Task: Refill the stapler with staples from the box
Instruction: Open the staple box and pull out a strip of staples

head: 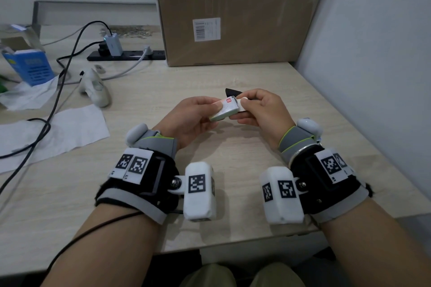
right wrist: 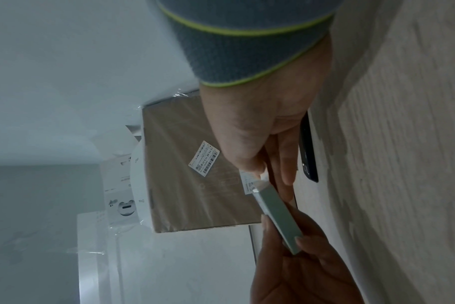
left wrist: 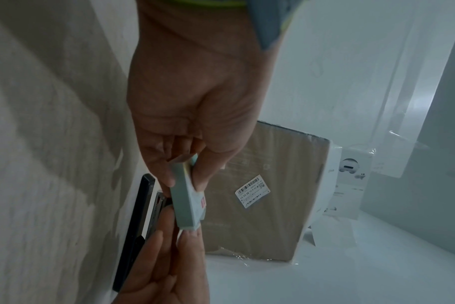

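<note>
A small pale green staple box [head: 224,110] with a red logo is held above the table between both hands. My left hand [head: 213,113] grips its left end, thumb on top. My right hand [head: 242,109] pinches the white flap at its right end. In the left wrist view the staple box [left wrist: 189,201] hangs below my left hand [left wrist: 185,181]. In the right wrist view my right hand [right wrist: 262,170] pinches the end of the staple box [right wrist: 278,216]. The black stapler [head: 232,92] lies on the table behind the hands, mostly hidden. The stapler [left wrist: 140,216] shows its metal channel.
A large cardboard box [head: 233,11] stands at the back. A wall [head: 373,53] bounds the table on the right. To the left lie a white controller [head: 94,87], a power strip [head: 126,55] with cables, sheets of paper [head: 53,130] and a blue box [head: 30,65].
</note>
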The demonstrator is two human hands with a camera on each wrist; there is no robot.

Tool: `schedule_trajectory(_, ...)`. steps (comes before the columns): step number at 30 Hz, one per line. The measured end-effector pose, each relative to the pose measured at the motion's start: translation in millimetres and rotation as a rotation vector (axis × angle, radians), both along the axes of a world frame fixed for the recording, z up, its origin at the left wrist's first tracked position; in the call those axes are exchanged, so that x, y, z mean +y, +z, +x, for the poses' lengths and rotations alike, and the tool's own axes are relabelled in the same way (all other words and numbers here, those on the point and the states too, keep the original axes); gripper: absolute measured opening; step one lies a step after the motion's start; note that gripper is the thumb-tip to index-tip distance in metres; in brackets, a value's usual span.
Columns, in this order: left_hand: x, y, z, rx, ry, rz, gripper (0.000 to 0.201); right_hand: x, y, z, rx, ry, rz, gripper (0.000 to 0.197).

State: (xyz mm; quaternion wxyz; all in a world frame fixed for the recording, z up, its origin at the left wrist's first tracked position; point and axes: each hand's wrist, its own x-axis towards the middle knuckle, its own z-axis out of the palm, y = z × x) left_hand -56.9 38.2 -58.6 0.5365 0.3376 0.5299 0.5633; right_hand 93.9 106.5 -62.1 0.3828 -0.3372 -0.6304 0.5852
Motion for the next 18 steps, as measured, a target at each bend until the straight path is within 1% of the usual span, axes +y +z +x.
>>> schedule_trajectory(1,0.1,-0.1,0.2,0.003,0.003,-0.002,0.024,0.2,-0.1,0.3,-0.001,-0.009,0.003,0.016)
schedule_trajectory(4,-0.5,0.4,1.6,0.010,0.013,0.000,0.021,1.5,-0.2,1.0,-0.011,-0.049,0.016,0.016)
schedule_trajectory(8,0.6,1.1,2.1,0.022,0.017,-0.019,0.028,3.4,-0.8,1.4,-0.004,-0.119,0.034,0.016)
schedule_trajectory(10,1.0,1.9,2.4,0.010,0.021,-0.040,0.027,3.8,-1.1,1.2,-0.001,-0.135,0.037,0.015)
schedule_trajectory(14,-0.6,2.6,3.5,0.033,-0.012,-0.048,0.014,2.3,-0.6,1.0,-0.002,-0.110,0.041,0.014)
schedule_trajectory(18,-2.2,1.3,5.2,0.096,-0.038,-0.016,0.014,-0.3,0.8,-0.1,-0.009,-0.061,0.014,0.011)
